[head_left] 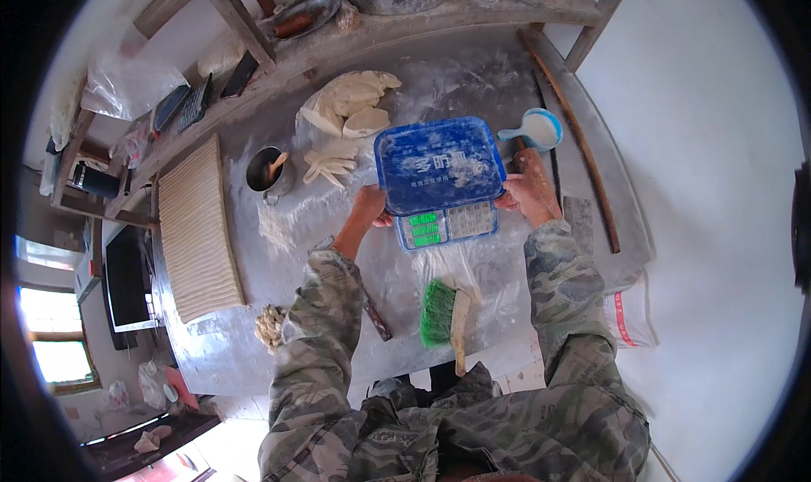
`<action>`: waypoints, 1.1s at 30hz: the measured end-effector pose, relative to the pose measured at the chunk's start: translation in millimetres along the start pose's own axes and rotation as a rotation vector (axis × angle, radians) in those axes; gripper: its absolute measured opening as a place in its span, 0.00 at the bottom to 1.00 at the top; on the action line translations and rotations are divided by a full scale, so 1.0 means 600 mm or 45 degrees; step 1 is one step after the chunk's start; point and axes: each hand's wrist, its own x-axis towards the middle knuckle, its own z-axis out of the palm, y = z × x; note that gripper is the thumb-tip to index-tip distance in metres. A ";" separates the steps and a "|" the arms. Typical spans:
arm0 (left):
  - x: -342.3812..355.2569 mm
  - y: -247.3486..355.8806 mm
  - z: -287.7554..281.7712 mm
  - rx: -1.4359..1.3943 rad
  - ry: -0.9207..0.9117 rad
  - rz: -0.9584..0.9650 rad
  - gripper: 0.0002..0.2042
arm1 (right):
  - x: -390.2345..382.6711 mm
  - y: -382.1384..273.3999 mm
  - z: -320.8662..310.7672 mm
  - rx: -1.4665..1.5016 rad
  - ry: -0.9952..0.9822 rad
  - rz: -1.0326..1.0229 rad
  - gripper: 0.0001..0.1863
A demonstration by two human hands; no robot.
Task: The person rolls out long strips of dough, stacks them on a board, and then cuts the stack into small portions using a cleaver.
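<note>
A blue tray (pixel 439 165), dusted with flour, sits on top of a digital scale (pixel 473 222) with a lit green display. My left hand (pixel 367 209) is closed on the tray's near left corner, thumb at the edge. At the near right corner, my right hand (pixel 534 188) grips the rim; some of its fingers are hidden. Left of the tray lie several thin dough strips (pixel 329 168), and behind them a large lump of dough (pixel 351 102). A blue-handled dipper (pixel 541 130) with white contents rests beyond my right hand.
A metal mug (pixel 262 178) stands left of the strips. Farther left, ridged rows of dough (pixel 200 228) cover a large area. A green-bristled brush (pixel 439 313) and a dark stick (pixel 377 317) lie near me. One long wooden rod (pixel 583 148) runs along the right side.
</note>
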 end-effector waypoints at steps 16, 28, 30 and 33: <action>-0.109 -0.228 -0.055 0.410 0.620 0.429 0.26 | -0.016 0.222 0.001 0.162 0.185 -0.105 0.22; -0.506 -0.573 -0.241 0.729 1.291 0.064 0.57 | -0.315 0.267 0.268 -0.287 -0.160 -0.357 0.19; -0.533 -0.611 -0.238 0.711 1.272 -0.033 0.63 | -0.330 0.239 0.366 -0.547 -0.333 -0.677 0.19; -0.535 -0.665 -0.228 0.691 1.222 -0.046 0.65 | -0.381 0.144 0.541 -0.416 -0.587 -0.567 0.21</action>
